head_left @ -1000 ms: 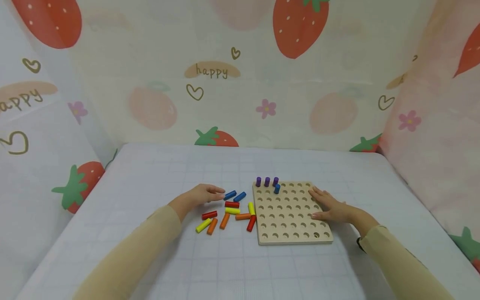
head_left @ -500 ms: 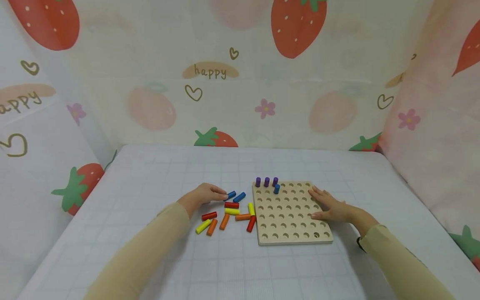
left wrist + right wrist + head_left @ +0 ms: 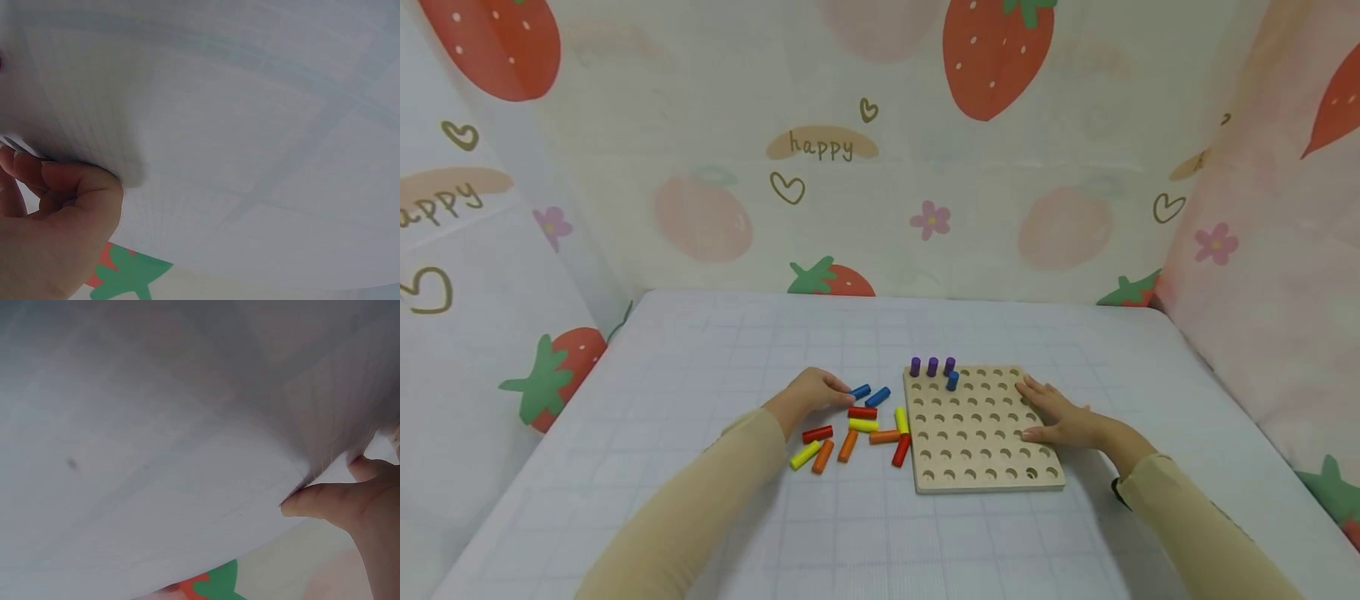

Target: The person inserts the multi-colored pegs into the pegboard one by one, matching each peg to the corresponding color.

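Observation:
My left hand (image 3: 814, 393) pinches the left end of a blue peg (image 3: 861, 391) lying on the table, left of the pegboard. In the left wrist view the left hand (image 3: 69, 212) has curled fingers, and the peg is barely visible at their tips. A second blue peg (image 3: 877, 397) lies just to the right. The wooden pegboard (image 3: 992, 482) has rows of round holes. Three purple pegs (image 3: 932, 367) stand in its far row, with one blue peg (image 3: 952, 381) upright in the row below. On the board's right edge rests my right hand (image 3: 1060, 418), its fingers spread.
Several loose pegs lie between the left hand and the board, among them a red peg (image 3: 862, 412), a yellow peg (image 3: 863, 425) and an orange peg (image 3: 847, 446). One yellow peg (image 3: 902, 420) lies against the board's left edge. A pale checked cloth (image 3: 820, 542) covers the table.
My left hand has moved slightly right and its fingertips have closed on the end of the blue peg. The right hand and the board stay in place.

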Action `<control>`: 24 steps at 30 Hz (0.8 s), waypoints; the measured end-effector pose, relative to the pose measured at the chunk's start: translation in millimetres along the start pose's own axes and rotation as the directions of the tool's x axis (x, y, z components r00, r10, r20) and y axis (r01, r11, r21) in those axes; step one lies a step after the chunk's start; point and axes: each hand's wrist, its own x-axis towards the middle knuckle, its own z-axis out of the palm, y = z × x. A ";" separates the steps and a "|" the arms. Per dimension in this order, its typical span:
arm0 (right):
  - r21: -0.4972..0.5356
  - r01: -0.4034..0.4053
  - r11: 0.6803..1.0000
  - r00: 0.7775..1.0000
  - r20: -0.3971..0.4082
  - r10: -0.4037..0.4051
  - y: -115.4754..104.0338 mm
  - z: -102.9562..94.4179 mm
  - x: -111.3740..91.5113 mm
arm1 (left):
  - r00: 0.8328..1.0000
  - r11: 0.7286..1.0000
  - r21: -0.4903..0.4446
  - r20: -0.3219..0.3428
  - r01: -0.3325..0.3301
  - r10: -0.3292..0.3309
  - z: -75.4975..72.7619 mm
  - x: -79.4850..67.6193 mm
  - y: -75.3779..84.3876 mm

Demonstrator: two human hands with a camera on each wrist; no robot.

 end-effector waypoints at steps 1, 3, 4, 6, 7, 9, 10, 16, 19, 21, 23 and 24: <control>-0.001 -0.002 1.000 1.000 0.000 0.002 0.7 0.3 0.0 | 1.000 1.000 0.007 -0.002 0.002 -0.002 0.3 1.3 0.3; -0.004 -0.004 1.000 1.000 -0.002 0.004 1.8 0.7 0.0 | 1.000 1.000 0.024 -0.009 0.007 -0.006 0.0 0.7 1.6; -0.003 -0.005 1.000 1.000 -0.003 0.005 2.1 0.8 0.0 | 1.000 1.000 0.024 -0.008 0.008 -0.007 0.1 0.6 1.6; -0.003 -0.005 1.000 1.000 -0.005 0.005 2.5 0.9 0.1 | 1.000 1.000 0.028 -0.006 -0.002 0.002 0.3 0.5 1.1; -0.002 -0.004 1.000 1.000 -0.005 0.004 2.5 1.0 0.2 | 1.000 1.000 0.024 -0.005 -0.006 0.006 0.3 0.3 0.4; -0.004 -0.004 1.000 1.000 -0.006 0.004 2.3 0.8 0.5 | 1.000 1.000 0.010 -0.009 -0.023 0.023 0.9 -0.5 -1.3; -0.004 -0.005 1.000 1.000 -0.005 0.005 2.2 0.7 0.6 | 0.999 0.999 0.001 -0.012 -0.032 0.032 1.0 -0.9 -2.0; -0.006 -0.014 1.000 1.000 -0.007 0.014 0.9 0.5 0.5 | 0.997 0.995 -0.090 -0.058 -0.049 0.044 -1.5 -8.3 -2.7; -0.008 -0.015 1.000 1.000 -0.008 0.015 0.6 0.8 0.9 | 0.996 0.989 -0.137 -0.078 -0.047 0.037 -3.7 -10.2 -3.9; -0.010 -0.013 1.000 1.000 -0.008 0.013 0.5 1.0 1.2 | 0.995 0.983 -0.177 -0.091 -0.050 0.034 -5.2 -10.4 -5.1; -0.012 -0.011 1.000 1.000 -0.007 0.011 0.3 0.9 1.2 | 0.994 0.976 -0.210 -0.103 -0.059 0.038 -6.8 -10.8 -6.0; -0.013 -0.009 1.000 1.000 -0.007 0.009 0.2 0.8 1.1 | 0.994 0.972 -0.229 -0.105 -0.061 0.038 -7.4 -10.7 -6.1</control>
